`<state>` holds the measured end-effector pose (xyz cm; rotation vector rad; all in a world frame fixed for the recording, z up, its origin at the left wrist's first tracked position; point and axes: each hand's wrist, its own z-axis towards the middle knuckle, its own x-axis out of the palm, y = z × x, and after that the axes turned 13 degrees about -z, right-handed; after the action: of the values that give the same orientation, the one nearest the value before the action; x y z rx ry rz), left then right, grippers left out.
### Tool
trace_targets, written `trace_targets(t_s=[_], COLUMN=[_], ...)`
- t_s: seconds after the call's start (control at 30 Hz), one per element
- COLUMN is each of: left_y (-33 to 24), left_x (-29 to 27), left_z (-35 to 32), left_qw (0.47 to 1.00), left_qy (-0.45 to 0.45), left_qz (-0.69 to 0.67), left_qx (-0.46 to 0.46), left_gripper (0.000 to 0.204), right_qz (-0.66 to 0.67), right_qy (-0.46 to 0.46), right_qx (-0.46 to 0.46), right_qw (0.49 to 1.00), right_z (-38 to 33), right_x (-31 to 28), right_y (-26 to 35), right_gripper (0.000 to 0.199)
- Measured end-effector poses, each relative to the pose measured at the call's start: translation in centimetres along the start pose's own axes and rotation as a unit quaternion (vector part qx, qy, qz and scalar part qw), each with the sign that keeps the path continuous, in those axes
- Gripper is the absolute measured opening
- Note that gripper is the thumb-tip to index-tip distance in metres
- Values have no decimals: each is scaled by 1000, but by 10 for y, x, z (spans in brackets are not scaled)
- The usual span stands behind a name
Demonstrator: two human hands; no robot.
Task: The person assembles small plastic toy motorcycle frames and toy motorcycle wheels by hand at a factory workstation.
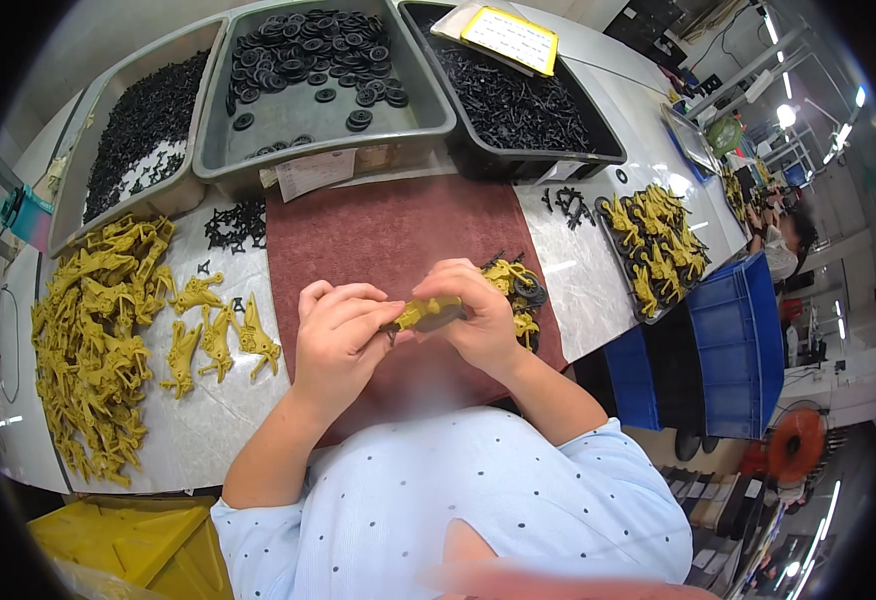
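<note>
Yellow part (426,314) — pinched between fingers of both hands

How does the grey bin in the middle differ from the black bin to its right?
The middle grey bin is pale grey, while the black bin is dark. The grey bin holds round black wheel-like rings with much of its floor bare; the black bin is filled with small spiky black parts. A yellow-edged card lies on the black bin only. Both are rectangular and sit at the table's far edge.
</note>
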<state>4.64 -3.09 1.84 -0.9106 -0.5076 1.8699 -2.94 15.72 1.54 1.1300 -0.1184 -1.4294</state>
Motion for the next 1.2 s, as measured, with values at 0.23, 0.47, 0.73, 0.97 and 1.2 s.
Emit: trace_targets(t_s=[0.23, 0.47, 0.73, 0.97, 1.2], left_y=[-2, -13, -18, -17, -25], left_x=[19, 39, 86, 128, 144], left_z=[-3, 17, 58, 53, 41], left_qw=[998, 996, 981, 934, 927], left_qy=[-17, 84, 181, 308, 253], left_qz=[29, 0, -7, 171, 274], left_qx=[46, 29, -66, -65, -41], left_gripper=[27, 45, 73, 122, 133], right_qz=[-10, -35, -23, -43, -68], right_qy=[23, -80, -33, 48, -19], right_qx=[-10, 72, 98, 61, 160], right_qw=[1000, 994, 994, 996, 985], right_z=[-1, -21, -50, -75, -93], right_x=[-21, -84, -100, -103, -112], right_y=[-2, -25, -63, -72, -77], right_gripper=[37, 33, 41, 48, 52])
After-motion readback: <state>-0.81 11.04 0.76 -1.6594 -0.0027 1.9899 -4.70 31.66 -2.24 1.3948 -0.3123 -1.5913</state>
